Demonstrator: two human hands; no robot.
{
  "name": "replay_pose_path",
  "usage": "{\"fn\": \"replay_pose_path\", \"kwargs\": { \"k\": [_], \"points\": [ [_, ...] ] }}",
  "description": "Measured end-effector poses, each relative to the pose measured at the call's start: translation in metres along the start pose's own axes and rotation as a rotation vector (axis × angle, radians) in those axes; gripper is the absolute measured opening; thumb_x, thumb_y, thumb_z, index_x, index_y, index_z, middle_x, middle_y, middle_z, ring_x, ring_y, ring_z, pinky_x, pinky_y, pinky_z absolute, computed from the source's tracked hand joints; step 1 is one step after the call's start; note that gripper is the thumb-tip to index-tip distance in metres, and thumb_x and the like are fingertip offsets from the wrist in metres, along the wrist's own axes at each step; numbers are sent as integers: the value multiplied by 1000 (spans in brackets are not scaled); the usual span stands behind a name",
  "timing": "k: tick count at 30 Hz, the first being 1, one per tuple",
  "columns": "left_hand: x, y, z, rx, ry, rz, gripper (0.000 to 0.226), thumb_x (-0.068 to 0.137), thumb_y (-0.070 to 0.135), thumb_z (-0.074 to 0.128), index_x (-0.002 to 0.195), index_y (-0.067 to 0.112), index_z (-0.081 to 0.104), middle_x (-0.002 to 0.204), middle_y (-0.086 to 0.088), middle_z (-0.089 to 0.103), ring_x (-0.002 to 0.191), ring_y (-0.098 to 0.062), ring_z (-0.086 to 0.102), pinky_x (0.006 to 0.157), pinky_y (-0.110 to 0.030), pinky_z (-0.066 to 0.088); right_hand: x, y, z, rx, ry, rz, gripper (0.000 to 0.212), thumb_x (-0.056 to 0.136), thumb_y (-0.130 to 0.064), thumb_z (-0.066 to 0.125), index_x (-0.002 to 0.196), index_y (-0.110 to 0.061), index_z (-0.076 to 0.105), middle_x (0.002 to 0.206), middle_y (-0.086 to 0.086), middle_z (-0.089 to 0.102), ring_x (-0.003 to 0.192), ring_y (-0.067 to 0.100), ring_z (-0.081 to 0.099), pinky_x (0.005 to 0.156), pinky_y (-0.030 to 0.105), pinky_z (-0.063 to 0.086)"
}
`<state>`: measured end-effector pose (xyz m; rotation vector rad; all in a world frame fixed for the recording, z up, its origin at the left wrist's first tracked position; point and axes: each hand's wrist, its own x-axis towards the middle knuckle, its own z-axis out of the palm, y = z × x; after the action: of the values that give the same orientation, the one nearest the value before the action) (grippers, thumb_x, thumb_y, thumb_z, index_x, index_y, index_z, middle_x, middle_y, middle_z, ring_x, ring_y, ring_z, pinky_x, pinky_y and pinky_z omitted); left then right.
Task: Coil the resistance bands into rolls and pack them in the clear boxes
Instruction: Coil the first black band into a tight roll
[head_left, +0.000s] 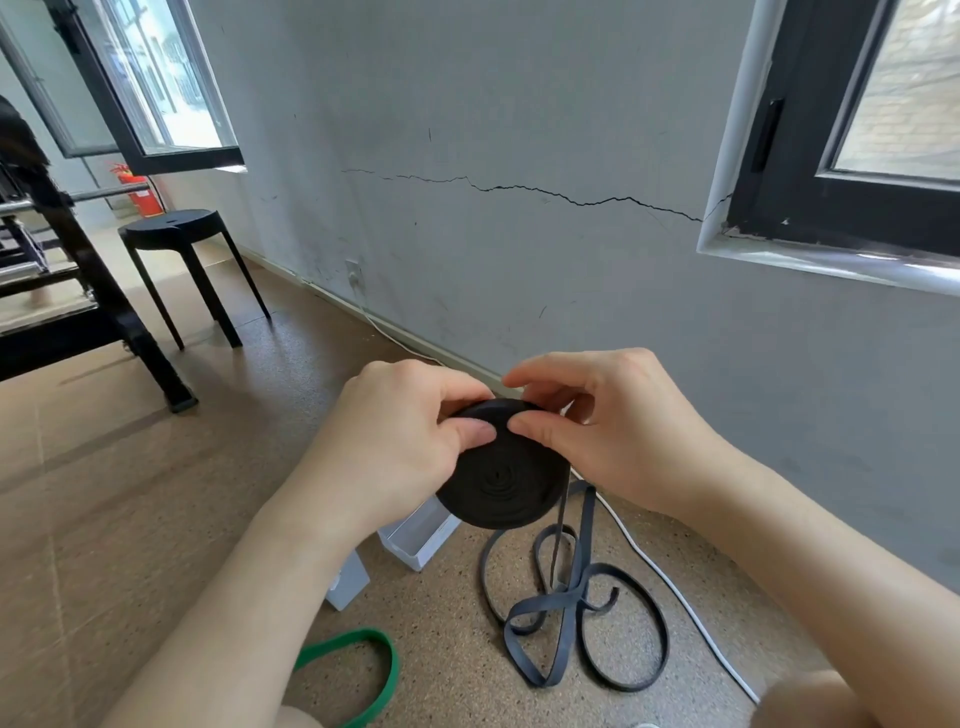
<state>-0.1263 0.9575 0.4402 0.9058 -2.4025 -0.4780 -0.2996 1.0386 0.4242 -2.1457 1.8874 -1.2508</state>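
A black resistance band is wound into a thick flat roll (506, 478), held up in front of me above the floor. My left hand (400, 441) grips the roll's left side, thumb on its face. My right hand (602, 415) pinches the top edge between thumb and fingers. The band's loose tail (571, 608) hangs down from the roll and lies in loops on the floor. A green band (384, 670) lies on the floor at the lower left, partly hidden by my left arm. Two clear boxes (421, 535) (349, 582) stand on the floor below my left hand.
A white cable (675, 587) runs along the floor by the grey wall on the right. A black stool (179, 234) and a black frame (78, 291) stand at the far left. The floor is brown speckled cork.
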Motion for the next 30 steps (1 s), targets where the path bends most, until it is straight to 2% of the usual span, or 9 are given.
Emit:
{"fn": "replay_pose_path", "kwargs": {
  "k": [4, 6, 8, 10, 13, 18, 20, 25, 30],
  "points": [
    [0, -5, 0, -2, 135, -34, 11, 78, 22, 76, 87, 28, 75, 70, 15, 68, 72, -5, 62, 68, -25, 52, 2, 9, -2, 211, -88, 157, 22, 77, -27, 79, 98, -22, 75, 79, -14, 71, 76, -1, 67, 73, 13, 52],
    [2, -8, 0, -56, 173, -73, 12, 77, 17, 77, 84, 27, 74, 69, 17, 67, 74, 0, 62, 63, -9, 46, 3, 10, -4, 207, -91, 188, 19, 76, -27, 79, 93, -20, 76, 79, -10, 73, 74, -2, 67, 70, 10, 50],
    [3, -10, -1, -133, 206, -131, 16, 76, 14, 77, 84, 28, 75, 71, 20, 67, 76, 6, 61, 62, -2, 43, 2, 10, -4, 188, -80, 198, 21, 76, -28, 79, 94, -19, 77, 81, -11, 73, 75, -5, 67, 69, 6, 46],
    [4, -11, 0, -222, 227, -172, 21, 76, 11, 77, 80, 32, 73, 70, 19, 68, 72, 5, 63, 64, -6, 47, 1, 9, -5, 166, -63, 194, 22, 77, -28, 78, 97, -18, 77, 82, -13, 73, 77, -7, 66, 68, 3, 43],
    [4, -11, 1, -332, 249, -204, 29, 76, 8, 77, 74, 37, 69, 68, 17, 69, 66, 0, 65, 70, -23, 55, -1, 5, -5, 125, 14, 162, 20, 78, -26, 78, 97, -19, 77, 79, -17, 69, 79, -7, 64, 66, 3, 44],
    [5, -10, 2, -352, 277, -212, 31, 78, 9, 76, 74, 38, 69, 70, 15, 70, 69, -1, 66, 70, -28, 56, -1, -4, -2, -79, 121, 29, 9, 84, -24, 73, 90, -18, 77, 77, -5, 72, 72, 11, 65, 69, 32, 53],
    [5, -9, 3, -351, 273, -212, 30, 78, 9, 76, 75, 38, 69, 70, 16, 70, 70, 0, 66, 69, -27, 56, 0, -3, -3, -82, 114, 30, 10, 86, -23, 70, 92, -17, 77, 77, -4, 73, 73, 13, 66, 70, 35, 52],
    [6, -8, 2, -345, 290, -215, 30, 78, 10, 75, 74, 39, 67, 69, 18, 68, 70, 3, 65, 66, -24, 55, 1, -5, -4, -8, 125, 48, 14, 88, -19, 68, 99, -15, 77, 83, -9, 73, 83, 5, 63, 71, 14, 47],
    [6, -8, 2, -526, 292, -282, 31, 80, 0, 72, 76, 31, 69, 70, 9, 72, 73, -10, 70, 72, -36, 60, 1, -3, -2, 57, 76, 122, 25, 85, -24, 71, 110, -21, 73, 87, -13, 70, 89, -3, 62, 76, 1, 44]
  ]
}}
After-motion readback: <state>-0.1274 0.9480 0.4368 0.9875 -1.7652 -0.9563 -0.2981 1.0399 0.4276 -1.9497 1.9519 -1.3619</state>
